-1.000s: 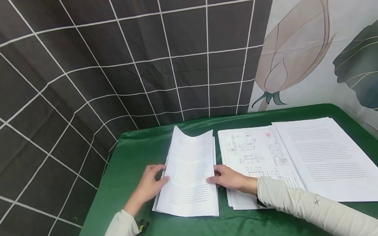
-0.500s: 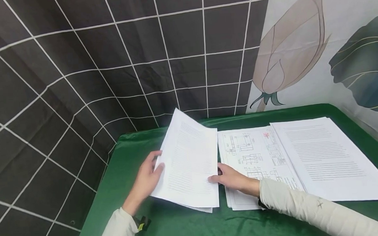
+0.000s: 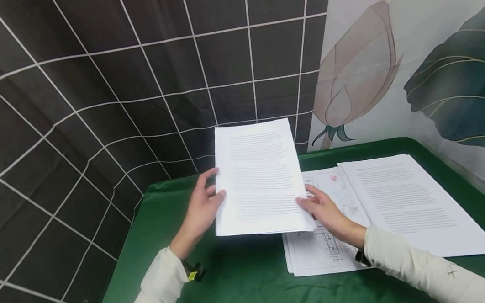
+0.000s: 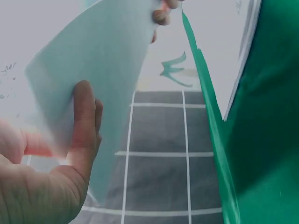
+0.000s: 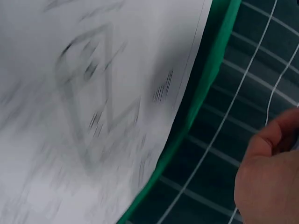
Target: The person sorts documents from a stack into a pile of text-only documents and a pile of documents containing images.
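Note:
Raised above the green table is a stack of printed paper sheets point(image 3: 260, 178), its text side facing up toward the head camera. My left hand point(image 3: 201, 208) grips the stack's left edge, thumb on top and fingers at the side and behind. On the opposite edge, my right hand point(image 3: 325, 211) pinches the sheets near the lower corner. In the left wrist view the pale back of the paper point(image 4: 112, 56) shows, with the left hand point(image 4: 60, 163) at its edge. The right wrist view catches only part of the right hand point(image 5: 273, 168); the paper it holds is mostly hidden there.
A pile of technical drawings point(image 3: 314, 257) lies on the green tablecloth point(image 3: 241, 279), partly under the raised stack and right hand. Right of it, overlapping its edge, is a pile of text pages point(image 3: 414, 206). A dark gridded curtain point(image 3: 160, 82) hangs behind the table.
Both hands have lifted the paper stack off the table. It has gone from lying flat, through a tilt with uneven edges, to a raised, nearly aligned stack. The view has shifted slightly.

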Available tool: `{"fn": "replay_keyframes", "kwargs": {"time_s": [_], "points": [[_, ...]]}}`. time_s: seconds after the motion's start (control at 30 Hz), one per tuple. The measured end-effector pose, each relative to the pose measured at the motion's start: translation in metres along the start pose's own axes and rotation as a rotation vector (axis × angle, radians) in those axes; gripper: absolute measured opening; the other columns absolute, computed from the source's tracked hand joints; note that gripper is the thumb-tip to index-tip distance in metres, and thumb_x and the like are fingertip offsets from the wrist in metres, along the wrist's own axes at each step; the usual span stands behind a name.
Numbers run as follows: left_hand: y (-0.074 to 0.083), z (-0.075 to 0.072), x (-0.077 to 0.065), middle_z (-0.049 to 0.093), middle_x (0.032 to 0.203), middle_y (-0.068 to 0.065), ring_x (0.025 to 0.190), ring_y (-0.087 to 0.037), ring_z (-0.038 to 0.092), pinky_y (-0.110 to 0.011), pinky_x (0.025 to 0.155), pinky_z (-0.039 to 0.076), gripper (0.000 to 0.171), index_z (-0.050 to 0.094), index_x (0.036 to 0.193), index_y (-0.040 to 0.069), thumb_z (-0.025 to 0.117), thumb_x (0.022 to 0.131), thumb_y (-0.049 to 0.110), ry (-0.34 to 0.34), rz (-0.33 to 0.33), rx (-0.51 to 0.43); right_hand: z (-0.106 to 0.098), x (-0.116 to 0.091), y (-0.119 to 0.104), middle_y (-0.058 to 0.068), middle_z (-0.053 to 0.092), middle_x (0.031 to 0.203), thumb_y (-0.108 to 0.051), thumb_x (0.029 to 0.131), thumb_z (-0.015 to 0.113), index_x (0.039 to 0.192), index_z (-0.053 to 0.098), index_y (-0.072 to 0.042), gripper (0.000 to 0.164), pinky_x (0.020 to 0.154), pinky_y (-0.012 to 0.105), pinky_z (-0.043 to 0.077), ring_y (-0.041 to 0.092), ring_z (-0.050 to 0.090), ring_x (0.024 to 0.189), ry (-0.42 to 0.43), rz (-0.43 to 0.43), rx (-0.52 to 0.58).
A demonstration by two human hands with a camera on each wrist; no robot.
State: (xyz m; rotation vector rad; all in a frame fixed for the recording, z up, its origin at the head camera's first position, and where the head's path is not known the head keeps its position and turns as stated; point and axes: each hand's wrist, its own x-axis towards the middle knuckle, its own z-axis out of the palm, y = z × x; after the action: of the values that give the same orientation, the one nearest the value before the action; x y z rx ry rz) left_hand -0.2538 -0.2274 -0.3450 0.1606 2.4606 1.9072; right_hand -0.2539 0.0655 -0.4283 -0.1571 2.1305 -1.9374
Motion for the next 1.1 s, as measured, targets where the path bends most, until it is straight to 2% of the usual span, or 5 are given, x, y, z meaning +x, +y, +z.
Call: {"fn": "replay_keyframes", "kwargs": {"time_s": [0.2, 0.47, 0.67, 0.87, 1.1], "points": [[0.005, 0.03, 0.014, 0.065, 0.115, -0.014, 0.091, -0.026, 0.069, -0.04, 0.072, 0.057, 0.058, 0.035, 0.143, 0.02, 0.059, 0.093, 0.006, -0.117, 0.011, -0.002, -0.045, -0.016, -0.012, 0.023, 0.058, 0.118, -0.032, 0.102, 0.038, 0.147, 0.023, -0.003, 0.055, 0.072, 0.032, 0.055, 0.017, 0.068, 0.085, 0.13, -0.054, -0.057], [0.01, 0.079, 0.028, 0.064, 0.116, -0.018, 0.082, -0.023, 0.068, -0.044, 0.068, 0.057, 0.062, 0.03, 0.148, 0.01, 0.059, 0.093, 0.006, -0.303, 0.016, -0.039, -0.099, -0.043, -0.014, -0.015, 0.062, 0.1, -0.035, 0.103, 0.036, 0.143, 0.024, 0.003, 0.057, 0.068, 0.026, 0.055, 0.006, 0.067, 0.085, 0.245, -0.134, -0.149], [0.011, 0.123, 0.04, 0.067, 0.113, -0.01, 0.076, -0.02, 0.069, -0.031, 0.061, 0.057, 0.062, 0.033, 0.147, 0.009, 0.062, 0.092, 0.012, -0.375, -0.022, 0.025, -0.136, -0.057, -0.002, -0.019, 0.06, 0.095, -0.032, 0.103, 0.036, 0.142, 0.027, 0.004, 0.054, 0.062, 0.022, 0.053, 0.002, 0.064, 0.079, 0.319, -0.134, -0.328], [0.014, 0.167, 0.052, 0.069, 0.103, -0.009, 0.076, -0.028, 0.07, -0.035, 0.061, 0.057, 0.063, 0.033, 0.146, 0.004, 0.063, 0.09, 0.005, -0.435, -0.045, 0.028, -0.17, -0.071, 0.019, 0.018, 0.058, 0.109, -0.029, 0.103, 0.035, 0.138, 0.033, 0.009, 0.052, 0.061, 0.02, 0.043, -0.002, 0.053, 0.075, 0.388, -0.065, -0.572], [0.015, 0.22, 0.058, 0.069, 0.09, -0.006, 0.073, -0.031, 0.069, -0.03, 0.053, 0.055, 0.073, 0.028, 0.147, 0.005, 0.066, 0.085, 0.0, -0.432, -0.057, 0.036, -0.212, -0.077, 0.03, 0.045, 0.035, 0.125, -0.027, 0.1, 0.032, 0.133, 0.027, 0.021, 0.058, 0.084, 0.061, 0.035, 0.053, 0.04, 0.107, 0.376, 0.122, -0.76]]}}
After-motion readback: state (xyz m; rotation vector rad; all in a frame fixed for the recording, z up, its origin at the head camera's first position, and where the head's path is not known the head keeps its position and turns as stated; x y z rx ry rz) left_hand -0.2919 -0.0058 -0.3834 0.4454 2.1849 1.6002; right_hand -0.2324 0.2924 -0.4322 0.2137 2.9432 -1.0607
